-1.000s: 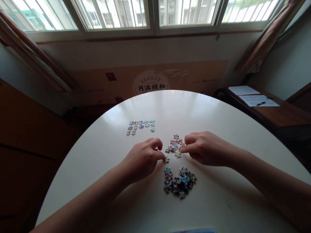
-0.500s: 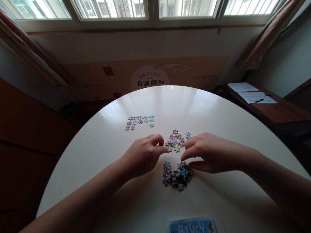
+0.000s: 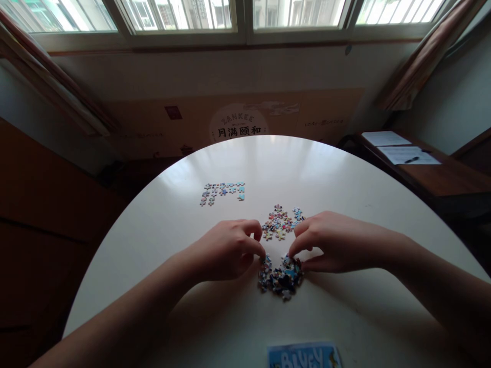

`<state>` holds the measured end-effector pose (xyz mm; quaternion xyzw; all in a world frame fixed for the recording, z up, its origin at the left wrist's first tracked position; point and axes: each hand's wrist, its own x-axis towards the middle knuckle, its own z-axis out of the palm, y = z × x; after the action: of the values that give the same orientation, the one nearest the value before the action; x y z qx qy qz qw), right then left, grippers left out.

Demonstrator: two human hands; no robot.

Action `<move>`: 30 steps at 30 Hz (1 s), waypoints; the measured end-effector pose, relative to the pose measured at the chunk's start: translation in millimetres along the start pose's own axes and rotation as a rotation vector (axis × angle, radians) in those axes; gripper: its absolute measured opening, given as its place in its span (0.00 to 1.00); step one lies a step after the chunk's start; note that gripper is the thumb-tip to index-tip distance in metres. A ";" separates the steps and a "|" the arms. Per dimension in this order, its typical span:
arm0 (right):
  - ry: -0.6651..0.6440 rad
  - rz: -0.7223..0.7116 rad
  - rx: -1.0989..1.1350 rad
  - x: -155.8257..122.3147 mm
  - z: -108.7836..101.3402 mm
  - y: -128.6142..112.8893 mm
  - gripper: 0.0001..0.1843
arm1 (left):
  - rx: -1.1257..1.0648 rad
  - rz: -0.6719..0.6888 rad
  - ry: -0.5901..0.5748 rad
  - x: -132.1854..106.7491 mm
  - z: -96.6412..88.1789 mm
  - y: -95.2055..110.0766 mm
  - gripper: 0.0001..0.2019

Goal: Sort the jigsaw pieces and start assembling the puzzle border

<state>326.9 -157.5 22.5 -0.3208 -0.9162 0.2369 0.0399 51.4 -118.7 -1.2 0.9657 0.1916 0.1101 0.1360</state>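
A dark heap of jigsaw puzzle pieces (image 3: 284, 281) lies on the white table in front of me. My left hand (image 3: 236, 249) is at the heap's upper left edge, its fingers bent and apart, with a fingertip touching or nearly touching the pieces there. At the heap's upper right, my right hand (image 3: 326, 242) has its thumb and forefinger spread around the edge pieces. No piece shows lifted in either hand. Just beyond the hands lies a lighter, more colourful group of puzzle pieces (image 3: 278, 222), with bluish ones at its right.
Farther back on the round white table (image 3: 153, 220), several joined puzzle pieces (image 3: 223, 191) form a partial frame. A blue packet marked "Bluey" (image 3: 303, 356) lies at the near edge. Papers (image 3: 408, 155) and a pen rest on a brown desk (image 3: 456, 174) at right.
My left hand has come down from beside the colourful group to the dark heap's left edge. My right hand stays at the heap's right side, almost unmoved.
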 end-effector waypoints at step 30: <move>0.081 -0.037 -0.223 14.0 25.1 -7.6 0.29 | 0.129 -0.045 0.094 1.3 5.9 -2.2 0.16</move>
<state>305.9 -164.5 2.7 -0.3156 -0.9402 0.1196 0.0455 53.4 -117.5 -7.2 0.9617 0.2261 0.1399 0.0667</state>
